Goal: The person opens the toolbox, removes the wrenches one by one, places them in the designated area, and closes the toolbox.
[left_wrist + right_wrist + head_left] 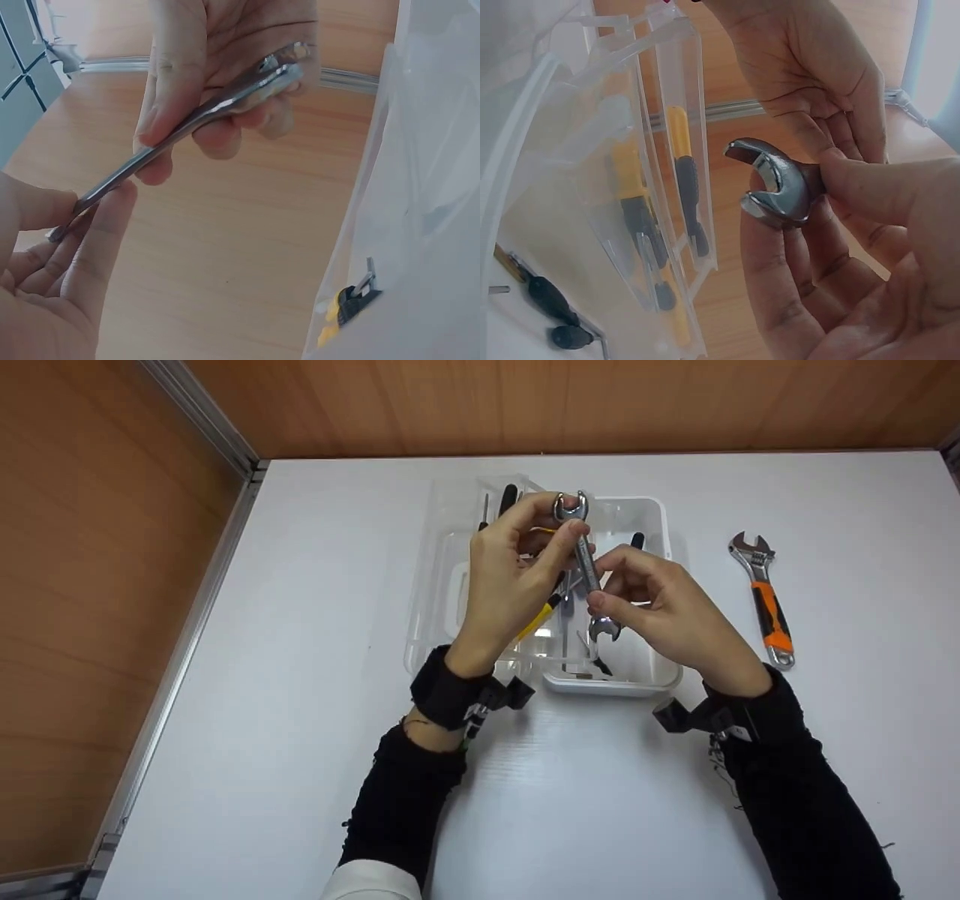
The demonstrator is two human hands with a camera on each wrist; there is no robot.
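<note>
Double-ended spanner (586, 562) is held in the air above the clear plastic bin (645, 510), at the centre of the white table (300, 660). Left hand (510, 577) pinches its far end; right hand (667, 611) pinches its near end. Bin holds what appear to be screwdrivers. An orange-handled adjustable wrench (765, 596) lies right of the bin.
</note>
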